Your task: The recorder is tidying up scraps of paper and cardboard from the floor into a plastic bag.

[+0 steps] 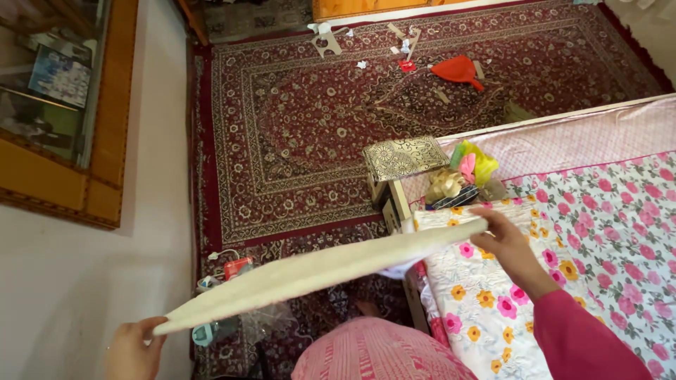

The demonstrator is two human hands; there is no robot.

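Pinching the near-left corner of a cream-white cloth [320,271] between thumb and fingers of the left hand [132,350], low at the frame's bottom edge over the bare floor by the wall. Stretching the cloth taut and edge-on, slanting up from that corner across a red patterned carpet [310,127] toward the bed. Passing over small clutter on the carpet, among it a red-and-white item [236,266] and a teal object [204,333], partly hidden. Standing beyond, a small gold-patterned box [405,158] beside a bundle of yellow, green and pink bits [468,169] at the bed's edge. Gripping the far end with the right hand [508,243], fingers curled over the top edge, thumb not visible, above a floral bedspread [620,211] in pink and orange. Judging by the tension, spreading or straightening the cloth, with both ends held and nothing laid down yet. Calling next for keeping both corners level and lowering evenly, avoiding a sag in the middle.
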